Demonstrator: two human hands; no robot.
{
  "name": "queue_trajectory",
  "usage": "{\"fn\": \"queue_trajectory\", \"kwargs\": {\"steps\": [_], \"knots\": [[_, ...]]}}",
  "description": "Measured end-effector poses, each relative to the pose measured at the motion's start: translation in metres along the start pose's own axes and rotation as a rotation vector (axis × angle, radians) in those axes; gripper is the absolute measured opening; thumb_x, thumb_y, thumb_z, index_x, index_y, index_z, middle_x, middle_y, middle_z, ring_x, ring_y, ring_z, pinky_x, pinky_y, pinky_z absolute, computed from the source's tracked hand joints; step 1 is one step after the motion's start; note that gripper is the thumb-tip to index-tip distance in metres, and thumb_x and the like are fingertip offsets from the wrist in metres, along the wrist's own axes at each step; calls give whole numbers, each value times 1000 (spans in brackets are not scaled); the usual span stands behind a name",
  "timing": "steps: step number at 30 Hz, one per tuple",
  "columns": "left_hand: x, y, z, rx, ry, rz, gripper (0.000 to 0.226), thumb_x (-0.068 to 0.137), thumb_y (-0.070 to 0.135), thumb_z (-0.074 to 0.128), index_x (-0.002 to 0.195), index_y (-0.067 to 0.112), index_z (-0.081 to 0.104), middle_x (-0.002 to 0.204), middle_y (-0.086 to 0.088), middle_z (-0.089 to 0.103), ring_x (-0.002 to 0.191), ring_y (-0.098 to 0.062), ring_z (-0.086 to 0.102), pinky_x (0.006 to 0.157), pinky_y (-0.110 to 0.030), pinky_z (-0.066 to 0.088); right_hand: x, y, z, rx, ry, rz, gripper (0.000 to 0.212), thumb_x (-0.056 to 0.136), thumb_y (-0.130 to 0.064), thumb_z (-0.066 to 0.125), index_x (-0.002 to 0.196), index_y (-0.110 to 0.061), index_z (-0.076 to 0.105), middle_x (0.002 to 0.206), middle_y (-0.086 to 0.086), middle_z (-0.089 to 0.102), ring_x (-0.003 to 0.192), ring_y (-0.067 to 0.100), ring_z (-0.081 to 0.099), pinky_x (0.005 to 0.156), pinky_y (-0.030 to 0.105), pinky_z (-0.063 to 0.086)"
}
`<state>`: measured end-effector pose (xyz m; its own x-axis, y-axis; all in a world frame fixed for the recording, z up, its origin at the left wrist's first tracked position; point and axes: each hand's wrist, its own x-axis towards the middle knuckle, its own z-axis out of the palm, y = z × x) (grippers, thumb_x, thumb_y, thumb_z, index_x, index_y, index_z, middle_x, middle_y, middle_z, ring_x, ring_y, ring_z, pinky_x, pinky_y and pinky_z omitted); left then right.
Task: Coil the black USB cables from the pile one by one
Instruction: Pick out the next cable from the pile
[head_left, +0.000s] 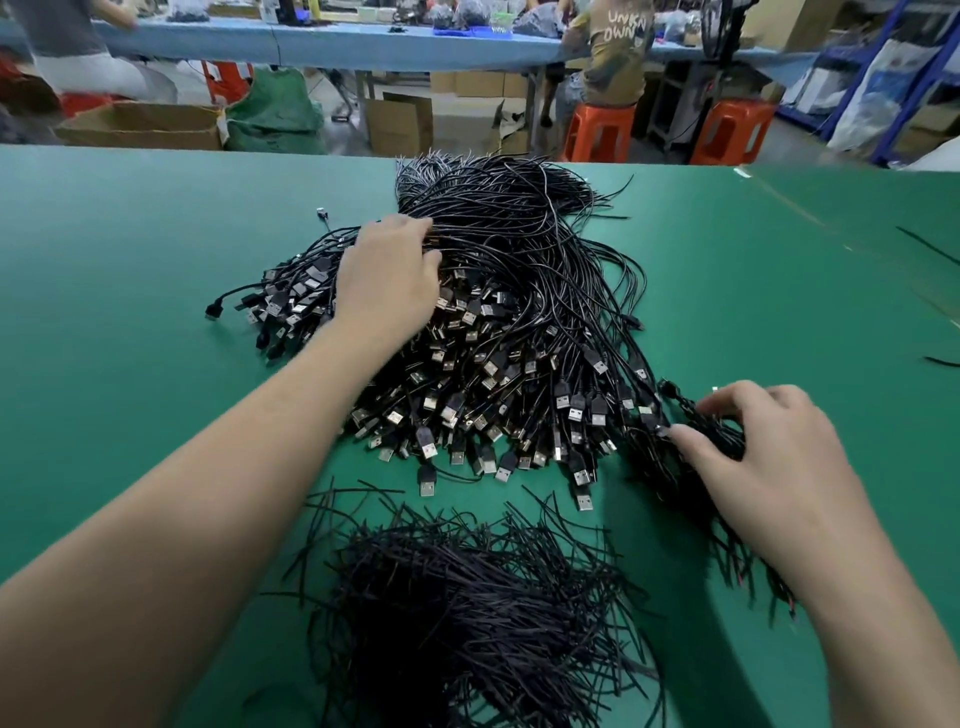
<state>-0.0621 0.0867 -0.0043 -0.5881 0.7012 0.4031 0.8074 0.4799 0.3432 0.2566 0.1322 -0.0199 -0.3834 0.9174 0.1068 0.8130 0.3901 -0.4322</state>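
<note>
A big pile of black USB cables (519, 322) lies in the middle of the green table (130, 249), plugs toward me and bare ends fanned to the far side. My left hand (389, 275) reaches into the left part of the pile, its fingertips buried among the cable strands. Whether it pinches one cannot be seen. My right hand (769, 457) rests at the pile's right edge with curled fingers on a bundle of coiled cables (701, 457) that stretches along the table toward me.
A heap of short black tie wires (467, 597) lies near the front edge. Beyond the table are cardboard boxes (140, 124), orange stools (602, 130), a blue workbench (363, 41) and a seated person (618, 52).
</note>
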Motion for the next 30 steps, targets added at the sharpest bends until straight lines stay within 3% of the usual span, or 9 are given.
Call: {"fn": "queue_trajectory", "kwargs": {"steps": [4, 9, 11, 14, 18, 21, 24, 27, 30], "knots": [[17, -4, 0, 110, -50, -32, 26, 103, 34, 61, 122, 22, 74, 127, -9, 66, 120, -33, 59, 101, -44, 48, -7, -17, 3, 67, -2, -113, 28, 91, -46, 63, 112, -28, 61, 109, -6, 47, 114, 19, 46, 91, 37, 39], [10, 0, -5, 115, -34, -46, 18, 95, 28, 65, 106, 27, 79, 110, -4, 74, 105, -30, 66, 92, -40, 51, -13, -31, 8, 196, -67, -207, 19, 91, -50, 60, 106, -38, 59, 109, -17, 53, 107, 4, 49, 86, 27, 37], [3, 0, -15, -99, -129, -146, 17, 91, 28, 67, 97, 26, 83, 89, -1, 76, 81, -23, 67, 77, -31, 54, -14, -33, 9, 333, -111, -225, 15, 91, -51, 59, 101, -40, 63, 105, -20, 60, 102, -6, 54, 81, 19, 39], [-20, 4, -39, -492, -305, -241, 13, 87, 33, 74, 80, 27, 84, 66, 3, 69, 60, -10, 55, 58, -18, 45, -14, -35, 8, 745, -318, -143, 18, 96, -45, 58, 99, -36, 73, 103, -16, 73, 98, -3, 64, 80, 24, 46], [-70, 18, -71, -681, -465, -43, 7, 86, 37, 78, 85, 32, 83, 76, 3, 75, 64, -2, 58, 67, -24, 44, -15, -42, 14, 1121, -435, 3, 44, 96, -51, 46, 105, -23, 79, 106, 0, 77, 105, 14, 71, 81, 33, 52], [-108, 32, -84, -805, -652, 129, 11, 83, 36, 82, 90, 29, 81, 62, 7, 66, 57, -5, 50, 55, -20, 40, -20, -56, 21, 1319, -662, 88, 67, 91, -63, 38, 115, -12, 75, 111, 10, 76, 103, 20, 71, 81, 35, 55], [-134, 42, -78, -752, -857, 185, 16, 80, 31, 86, 93, 24, 79, 63, 8, 64, 55, -8, 50, 54, -20, 41, -28, -69, 30, 1504, -823, 194, 68, 97, -61, 38, 115, -7, 76, 112, 17, 73, 96, 23, 70, 79, 33, 58], [-139, 38, -73, -581, -851, 140, 18, 77, 31, 91, 90, 28, 79, 69, 10, 71, 55, -3, 56, 54, -12, 42, -31, -76, 38, 1632, -698, 313, 48, 102, -37, 45, 100, -2, 78, 104, 19, 75, 86, 23, 73, 73, 33, 61], [-139, 28, -74, -511, -864, 113, 13, 79, 30, 89, 88, 32, 81, 78, 16, 75, 61, 1, 63, 58, -10, 45, -27, -73, 34, 1742, -548, 360, 36, 107, -20, 43, 99, 2, 70, 87, 16, 75, 76, 23, 75, 62, 28, 61]]}}
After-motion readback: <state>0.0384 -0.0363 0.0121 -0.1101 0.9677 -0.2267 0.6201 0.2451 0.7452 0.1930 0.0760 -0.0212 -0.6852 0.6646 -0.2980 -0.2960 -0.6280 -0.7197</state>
